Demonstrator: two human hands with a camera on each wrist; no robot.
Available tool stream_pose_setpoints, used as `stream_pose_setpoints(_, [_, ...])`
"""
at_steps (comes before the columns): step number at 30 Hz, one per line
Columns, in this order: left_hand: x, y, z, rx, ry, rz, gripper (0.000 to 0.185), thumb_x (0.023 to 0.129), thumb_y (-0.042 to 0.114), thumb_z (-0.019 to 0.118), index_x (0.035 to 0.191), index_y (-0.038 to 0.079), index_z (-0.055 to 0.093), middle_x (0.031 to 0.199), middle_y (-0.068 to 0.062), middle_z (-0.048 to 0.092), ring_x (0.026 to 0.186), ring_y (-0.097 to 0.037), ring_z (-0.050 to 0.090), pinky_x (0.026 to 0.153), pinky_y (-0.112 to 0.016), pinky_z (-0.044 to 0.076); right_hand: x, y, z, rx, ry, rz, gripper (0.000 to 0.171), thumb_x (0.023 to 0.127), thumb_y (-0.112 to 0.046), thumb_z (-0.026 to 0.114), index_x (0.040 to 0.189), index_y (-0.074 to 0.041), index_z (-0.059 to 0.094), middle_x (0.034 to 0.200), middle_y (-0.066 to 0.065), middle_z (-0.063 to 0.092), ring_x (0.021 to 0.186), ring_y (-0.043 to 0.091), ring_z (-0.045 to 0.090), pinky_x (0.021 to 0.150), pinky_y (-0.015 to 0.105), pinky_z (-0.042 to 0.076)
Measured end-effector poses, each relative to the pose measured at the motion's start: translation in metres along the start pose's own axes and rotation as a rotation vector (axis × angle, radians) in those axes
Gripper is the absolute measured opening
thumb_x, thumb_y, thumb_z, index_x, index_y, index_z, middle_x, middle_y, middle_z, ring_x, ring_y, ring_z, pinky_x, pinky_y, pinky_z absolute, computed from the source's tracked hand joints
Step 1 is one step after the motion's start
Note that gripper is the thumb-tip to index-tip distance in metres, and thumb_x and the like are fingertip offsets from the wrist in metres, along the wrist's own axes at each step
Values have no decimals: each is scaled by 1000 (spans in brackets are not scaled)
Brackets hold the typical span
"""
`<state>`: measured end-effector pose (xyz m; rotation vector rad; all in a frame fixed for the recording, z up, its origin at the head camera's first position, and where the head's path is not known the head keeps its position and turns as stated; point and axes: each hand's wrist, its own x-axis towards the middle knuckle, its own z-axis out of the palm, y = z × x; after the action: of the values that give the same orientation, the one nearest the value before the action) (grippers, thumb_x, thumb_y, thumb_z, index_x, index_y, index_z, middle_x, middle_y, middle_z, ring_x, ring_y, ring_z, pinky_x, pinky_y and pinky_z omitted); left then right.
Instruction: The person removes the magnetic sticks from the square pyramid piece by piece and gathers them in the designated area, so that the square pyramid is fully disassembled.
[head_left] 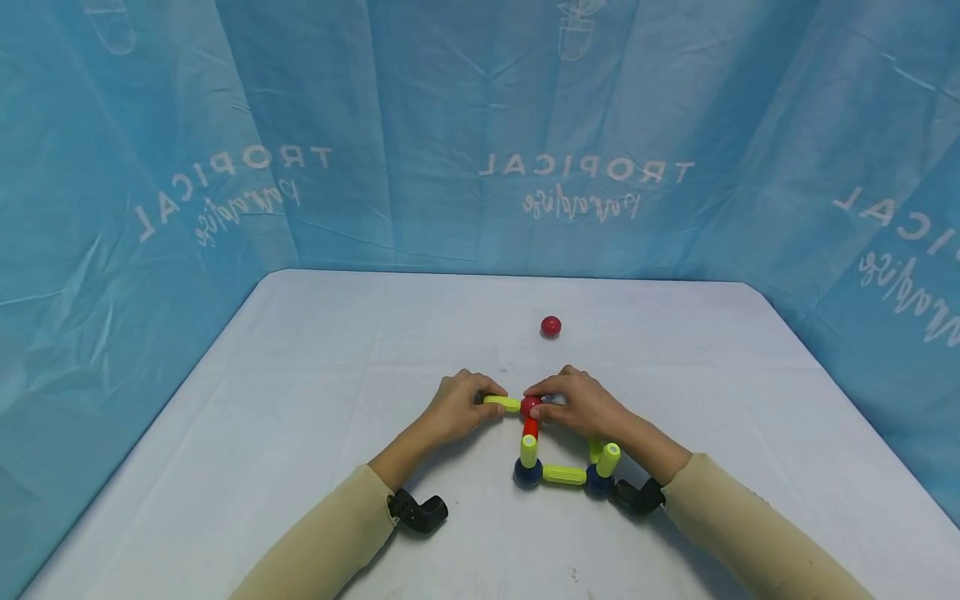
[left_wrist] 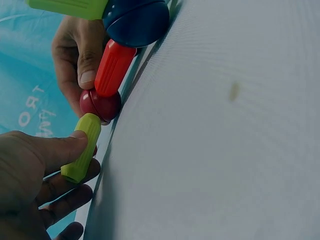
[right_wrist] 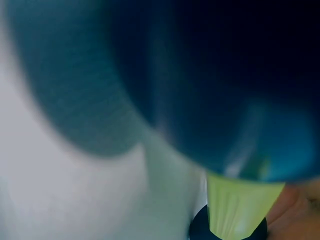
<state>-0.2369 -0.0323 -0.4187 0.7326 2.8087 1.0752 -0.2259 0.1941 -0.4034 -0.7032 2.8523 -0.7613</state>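
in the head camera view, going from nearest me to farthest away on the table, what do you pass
Blue ball at the frame's near corner, then the red rod, the red ball between the two hands, and farthest out the loose red ball.

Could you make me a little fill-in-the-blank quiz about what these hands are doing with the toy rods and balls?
1. The left hand holds a ____ rod against a red ball.
2. A loose ball lying alone on the table is ____.
3. The two balls nearest the person are dark ____.
4. The right hand rests at the ____ ball where the rods meet.

Missing words: yellow-green; red; blue; red
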Motion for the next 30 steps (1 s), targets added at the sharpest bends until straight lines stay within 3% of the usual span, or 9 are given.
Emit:
stream_pose_setpoints(6, [-1, 0, 0, 90, 22, 21, 17, 81, 26, 73, 96, 20, 74, 93, 5, 72, 83, -11, 52, 84, -37, 39, 0, 1, 1, -13, 9, -18, 33, 84, -30, 70, 116, -21, 68, 105, -6, 69, 92, 16, 50, 72, 26, 39])
stream_pose_setpoints(11, [-2, -4, -6, 106, 15, 10, 17, 82, 28, 72, 97, 19, 74, 94, 5, 72, 86, -13, 53, 89, -41, 37, 1, -1, 2, -14, 2, -33, 35, 84, -32, 70, 117, -22, 68, 105, -6, 69, 92, 16, 50, 71, 26, 39])
stream_pose_setpoints(15, [-3, -15, -21, 74, 73, -70, 17, 83, 24, 71, 99, 17, 73, 96, 1, 70, 92, -17, 55, 86, -39, 40, -1, 0, 1, -15, 5, -11, 35, 84, -32, 70, 117, -22, 68, 105, -6, 69, 92, 15, 49, 71, 26, 40])
stream_pose_setpoints(18, [-2, -26, -36, -4, 128, -157, 20, 84, 22, 70, 103, 15, 72, 101, -3, 66, 98, -21, 54, 82, -38, 43, -2, 2, -1, -12, 10, 7, 34, 84, -31, 70, 117, -21, 68, 105, -6, 69, 92, 14, 49, 71, 26, 40])
stream_pose_setpoints(20, [0, -33, -44, -47, 154, -178, 22, 85, 21, 70, 106, 14, 71, 105, -5, 65, 101, -23, 53, 83, -39, 42, -3, 3, -1, -6, 10, 7, 35, 84, -31, 70, 117, -22, 68, 106, -6, 69, 93, 14, 49, 71, 26, 40])
stream_pose_setpoints(24, [12, -40, -49, -64, 194, -173, 25, 86, 23, 68, 109, 14, 70, 108, -7, 64, 103, -25, 50, 86, -41, 40, -2, 3, 0, 9, 12, 6, 35, 84, -32, 70, 117, -22, 67, 105, -6, 68, 93, 15, 49, 72, 26, 41])
stream_pose_setpoints(30, [46, -44, -41, -11, 205, -207, 25, 88, 23, 66, 111, 13, 69, 110, -9, 62, 104, -26, 48, 93, -47, 33, -1, 3, 3, 18, 15, 14, 35, 83, -32, 70, 117, -22, 68, 103, -7, 68, 92, 14, 48, 70, 25, 41])
